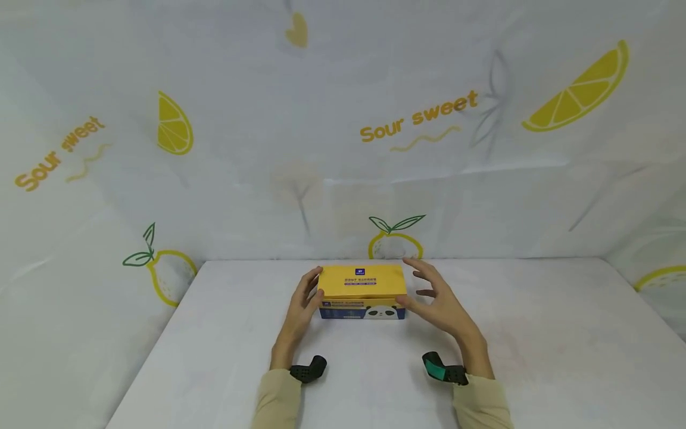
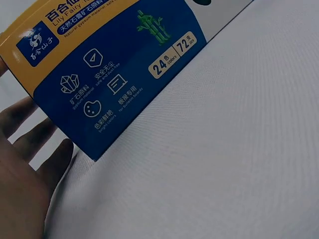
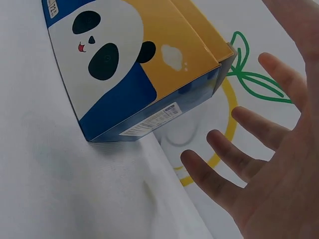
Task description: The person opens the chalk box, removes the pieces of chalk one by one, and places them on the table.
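Observation:
A yellow and blue chalk box (image 1: 361, 283) with a panda face on its front sits on the white table, its yellow lid down on top. Printing on the front in the left wrist view reads 24 colors and 72 pcs. My left hand (image 1: 298, 310) is at the box's left end, fingers extended along that side and thumb by the front corner. Beyond the right end, my right hand (image 1: 443, 302) is spread, its thumb near the front right corner. In the right wrist view, the fingers (image 3: 214, 179) stand apart from the box; its contents are hidden.
The table (image 1: 364, 381) is covered in white cloth. Right behind the box hangs a pale curtain (image 1: 241, 179) printed with lemons and lettering. Each wrist wears a black camera mount, one on the left (image 1: 309, 369) and one on the right (image 1: 445, 369).

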